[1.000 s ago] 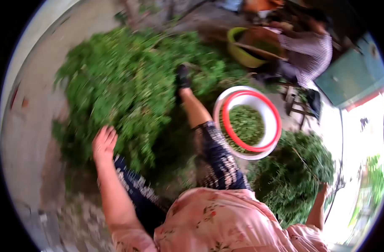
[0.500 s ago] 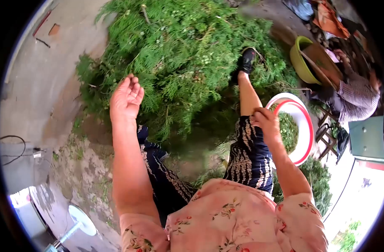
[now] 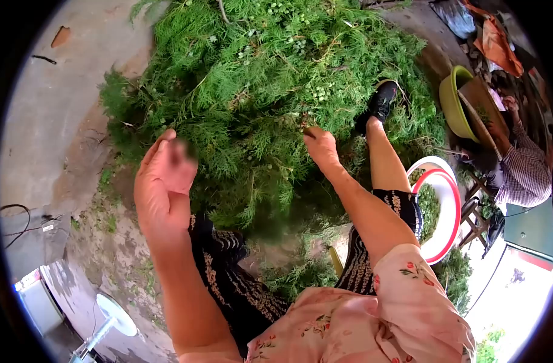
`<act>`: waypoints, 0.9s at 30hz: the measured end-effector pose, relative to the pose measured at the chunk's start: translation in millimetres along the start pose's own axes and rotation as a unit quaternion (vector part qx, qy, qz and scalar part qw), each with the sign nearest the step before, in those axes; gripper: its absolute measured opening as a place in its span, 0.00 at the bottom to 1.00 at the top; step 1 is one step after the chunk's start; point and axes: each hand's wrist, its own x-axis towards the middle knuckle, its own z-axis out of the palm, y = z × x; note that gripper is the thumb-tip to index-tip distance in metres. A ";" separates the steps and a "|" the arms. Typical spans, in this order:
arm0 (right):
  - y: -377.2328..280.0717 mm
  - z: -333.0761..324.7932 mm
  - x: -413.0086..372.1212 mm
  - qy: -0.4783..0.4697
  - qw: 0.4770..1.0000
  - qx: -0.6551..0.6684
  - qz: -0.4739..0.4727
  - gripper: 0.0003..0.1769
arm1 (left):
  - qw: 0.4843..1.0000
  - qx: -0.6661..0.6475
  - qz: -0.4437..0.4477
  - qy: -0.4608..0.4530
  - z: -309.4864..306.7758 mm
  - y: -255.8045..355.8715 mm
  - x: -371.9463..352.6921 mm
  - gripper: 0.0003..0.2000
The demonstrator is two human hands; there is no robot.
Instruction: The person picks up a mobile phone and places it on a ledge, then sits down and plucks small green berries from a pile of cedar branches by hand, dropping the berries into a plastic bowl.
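At the green branches (image 3: 258,91) — 2 hands, right (image 3: 322,150), left (image 3: 170,169)

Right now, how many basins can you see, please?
3: a yellow basin beside the other person, a red-rimmed basin by the right leg, a white basin beneath it.

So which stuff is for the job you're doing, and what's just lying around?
Seems part of the job:
- leafy green branches, under the left hand and right hand
- red-rimmed basin with green bits inside

Seems just lying around:
- crumpled orange sheet
- reddish-brown scrap
- black cable
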 end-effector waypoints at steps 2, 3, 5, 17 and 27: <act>-11.3 13.5 12.6 0.043 0.994 -0.093 -0.034 0.13 | 0.999 0.003 -0.009 -0.033 -1.7 -0.6 2.3 0.08; -11.6 18.5 17.7 0.072 0.985 -0.152 -0.033 0.16 | 0.999 0.004 -0.015 -0.052 -2.0 -1.5 3.2 0.08; -8.0 21.6 18.1 0.020 0.970 -0.238 0.035 0.22 | 0.998 0.000 -0.018 -0.057 1.0 -2.0 6.8 0.09; 46.6 9.4 -55.5 0.015 0.996 0.034 0.082 0.17 | 0.997 0.004 -0.033 -0.066 9.1 -3.3 8.5 0.10; 21.1 -44.8 -97.7 0.047 0.956 0.226 0.182 0.10 | 0.989 0.010 -0.055 -0.139 3.5 -18.4 -1.1 0.09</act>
